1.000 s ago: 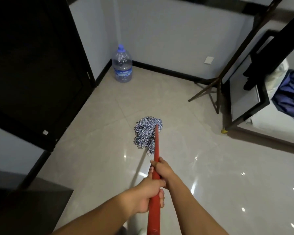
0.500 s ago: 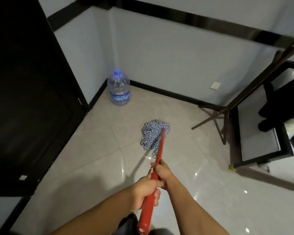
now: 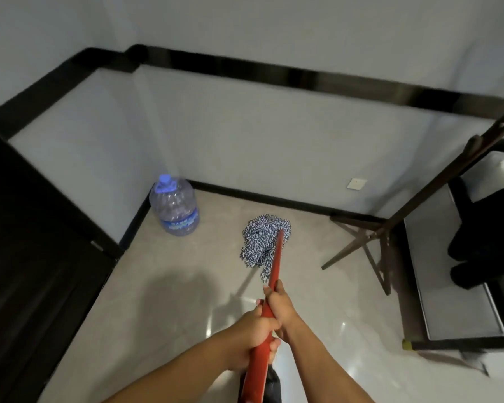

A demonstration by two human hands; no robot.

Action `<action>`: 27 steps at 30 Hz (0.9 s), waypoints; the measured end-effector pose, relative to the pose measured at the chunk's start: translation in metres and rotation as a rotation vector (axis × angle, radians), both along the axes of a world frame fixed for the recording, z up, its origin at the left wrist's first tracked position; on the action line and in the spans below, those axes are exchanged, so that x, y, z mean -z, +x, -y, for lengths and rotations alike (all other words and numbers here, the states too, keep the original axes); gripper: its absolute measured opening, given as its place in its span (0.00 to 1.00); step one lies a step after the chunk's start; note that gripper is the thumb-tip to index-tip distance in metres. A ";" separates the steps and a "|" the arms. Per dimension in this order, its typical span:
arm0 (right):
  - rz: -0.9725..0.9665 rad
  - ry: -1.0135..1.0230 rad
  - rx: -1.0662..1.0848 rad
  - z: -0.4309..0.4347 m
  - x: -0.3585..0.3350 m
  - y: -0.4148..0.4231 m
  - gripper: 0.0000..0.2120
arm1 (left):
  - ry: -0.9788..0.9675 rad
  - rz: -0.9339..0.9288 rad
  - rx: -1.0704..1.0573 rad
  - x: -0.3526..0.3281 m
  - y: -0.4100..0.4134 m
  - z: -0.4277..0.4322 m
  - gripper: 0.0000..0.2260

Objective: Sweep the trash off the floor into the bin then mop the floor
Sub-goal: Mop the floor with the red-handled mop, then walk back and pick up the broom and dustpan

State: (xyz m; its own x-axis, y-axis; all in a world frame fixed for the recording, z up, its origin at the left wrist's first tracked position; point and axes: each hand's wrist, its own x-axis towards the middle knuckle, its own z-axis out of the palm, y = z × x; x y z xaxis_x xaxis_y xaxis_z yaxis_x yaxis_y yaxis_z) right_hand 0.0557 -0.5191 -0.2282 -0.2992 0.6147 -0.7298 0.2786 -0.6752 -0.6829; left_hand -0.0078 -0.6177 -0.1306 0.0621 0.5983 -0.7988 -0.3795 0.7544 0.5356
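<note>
— How much room?
— The pale floor (image 3: 163, 301) lies open to your left, edged by the dark door (image 3: 26, 257) and the black baseboard (image 3: 259, 196) under the far wall (image 3: 274, 141). A wooden stand (image 3: 390, 228) spreads its legs on your right.
— Containers?
— A clear water bottle (image 3: 175, 207) stands in the corner; how full, I cannot tell.
— The mop (image 3: 274, 271)?
— Its striped head (image 3: 259, 242) rests on the floor between bottle and stand. Both your hands clamp the red handle (image 3: 256, 367), right hand (image 3: 278, 303) above left hand (image 3: 253, 334).
</note>
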 end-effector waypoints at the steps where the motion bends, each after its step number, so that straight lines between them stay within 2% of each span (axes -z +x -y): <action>1: -0.008 0.023 -0.001 -0.015 -0.010 -0.008 0.19 | 0.021 -0.023 0.017 -0.009 -0.007 -0.018 0.14; 2: -0.024 0.043 -0.001 -0.045 -0.015 -0.012 0.28 | 0.045 -0.037 0.025 -0.024 -0.016 -0.051 0.13; 3: -0.025 0.047 -0.014 -0.067 -0.031 -0.013 0.31 | 0.058 -0.045 0.047 -0.042 -0.022 -0.079 0.11; 6: -0.039 0.227 -0.103 -0.137 -0.093 -0.013 0.31 | 0.153 -0.025 0.013 -0.100 -0.051 -0.164 0.10; 8: -0.039 0.429 -0.171 -0.175 -0.132 -0.010 0.33 | 0.284 -0.205 0.011 -0.131 -0.075 -0.213 0.13; 11: -0.006 0.745 -0.319 -0.224 -0.168 -0.017 0.32 | 0.583 -0.473 -0.067 -0.166 -0.104 -0.265 0.17; 14: 0.030 0.943 -0.292 -0.282 -0.184 -0.045 0.33 | 0.876 -0.722 -0.029 -0.183 -0.127 -0.313 0.20; 18: -0.028 0.986 -0.230 -0.335 -0.201 -0.099 0.24 | 1.006 -0.809 0.006 -0.183 -0.154 -0.376 0.24; 20: -0.037 0.973 -0.208 -0.363 -0.208 -0.128 0.25 | 1.031 -0.803 0.002 -0.182 -0.174 -0.411 0.24; 24: 0.050 1.026 -0.191 -0.419 -0.224 -0.172 0.30 | 1.047 -0.743 0.050 -0.199 -0.223 -0.481 0.27; 27: 0.112 0.998 -0.172 -0.460 -0.237 -0.199 0.22 | 1.013 -0.703 0.105 -0.218 -0.253 -0.532 0.23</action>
